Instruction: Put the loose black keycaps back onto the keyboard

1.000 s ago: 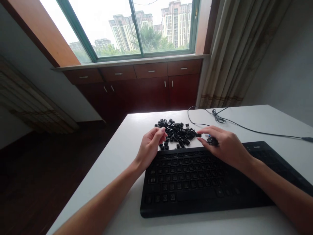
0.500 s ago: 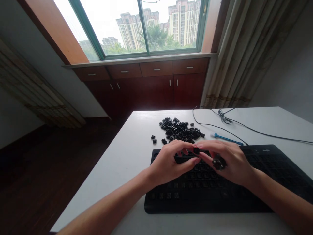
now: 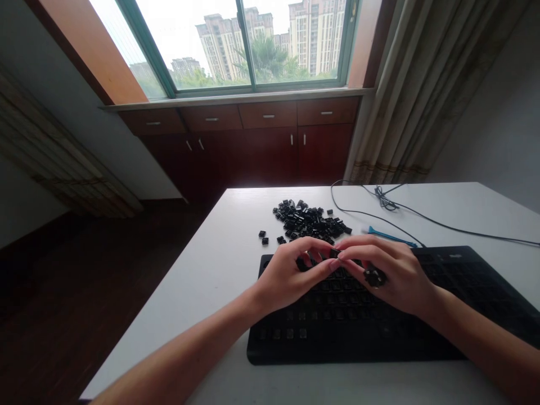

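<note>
Above the black keyboard, the fingertips of both hands meet at a small black keycap. My left hand pinches it between thumb and fingers from the left. From the right, the fingertips of my right hand press against it. A dark, knobbly-ended object is also tucked in the right hand; its kind is not clear. Switches without caps show at the keyboard's lower left, while both hands cover part of its upper rows.
A pile of black keycaps lies behind the keyboard, with a few strays at its left. A blue tool rests behind my right hand. Thin black cable crosses the white table toward the right.
The keycap has turned and shifted slightly left between my fingertips, and my left thumb has come up against it. The view has tilted down a little.
</note>
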Motion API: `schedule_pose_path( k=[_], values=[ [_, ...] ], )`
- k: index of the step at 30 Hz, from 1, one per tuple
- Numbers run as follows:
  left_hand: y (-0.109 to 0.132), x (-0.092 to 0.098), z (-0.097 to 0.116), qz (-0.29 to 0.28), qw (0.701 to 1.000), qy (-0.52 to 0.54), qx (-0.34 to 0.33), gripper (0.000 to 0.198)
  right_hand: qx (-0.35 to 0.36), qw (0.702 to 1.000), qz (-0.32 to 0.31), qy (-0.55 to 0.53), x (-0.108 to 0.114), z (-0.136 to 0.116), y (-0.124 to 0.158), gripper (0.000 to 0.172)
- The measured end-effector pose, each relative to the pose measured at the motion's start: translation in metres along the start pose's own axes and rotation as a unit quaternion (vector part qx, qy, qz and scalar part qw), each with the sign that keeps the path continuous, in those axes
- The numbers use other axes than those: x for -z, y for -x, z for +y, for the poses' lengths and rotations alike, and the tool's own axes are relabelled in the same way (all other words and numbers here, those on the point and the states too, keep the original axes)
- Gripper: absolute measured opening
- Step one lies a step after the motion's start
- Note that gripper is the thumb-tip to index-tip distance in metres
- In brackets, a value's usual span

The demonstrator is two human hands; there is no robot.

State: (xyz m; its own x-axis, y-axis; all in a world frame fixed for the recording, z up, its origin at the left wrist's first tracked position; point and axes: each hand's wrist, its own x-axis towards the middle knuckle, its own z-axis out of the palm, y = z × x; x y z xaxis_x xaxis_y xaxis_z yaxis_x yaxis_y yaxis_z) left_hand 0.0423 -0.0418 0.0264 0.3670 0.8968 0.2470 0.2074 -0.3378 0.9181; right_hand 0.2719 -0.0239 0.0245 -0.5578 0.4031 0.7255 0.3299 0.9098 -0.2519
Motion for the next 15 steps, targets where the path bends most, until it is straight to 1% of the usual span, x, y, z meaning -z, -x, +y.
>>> schedule_pose_path(
  k=[7, 9, 13, 15],
  values=[
    [-0.0022, 0.0019, -0.0005, 0.011, 0.999, 0.044, 0.017, 0.025, -0.003, 1.0, -0.002, 0.021, 0.0014, 0.0, -0.0029, 0.024],
    [-0.0025, 0.0019, -0.0009, 0.014, 0.998, 0.048, 0.022, 0.024, -0.01, 1.0, -0.002, 0.021, 0.001, 0.0002, -0.003, 0.028],
    [-0.0022, 0.0016, -0.0018, 0.003, 0.999, 0.044, 0.024, 0.025, -0.019, 0.999, -0.021, 0.022, 0.0, 0.001, -0.0021, 0.045],
    [-0.0021, 0.0015, -0.002, 0.002, 0.999, 0.039, 0.026, 0.025, -0.018, 0.999, -0.028, 0.024, -0.0005, 0.0016, -0.0016, 0.043]
  ],
)
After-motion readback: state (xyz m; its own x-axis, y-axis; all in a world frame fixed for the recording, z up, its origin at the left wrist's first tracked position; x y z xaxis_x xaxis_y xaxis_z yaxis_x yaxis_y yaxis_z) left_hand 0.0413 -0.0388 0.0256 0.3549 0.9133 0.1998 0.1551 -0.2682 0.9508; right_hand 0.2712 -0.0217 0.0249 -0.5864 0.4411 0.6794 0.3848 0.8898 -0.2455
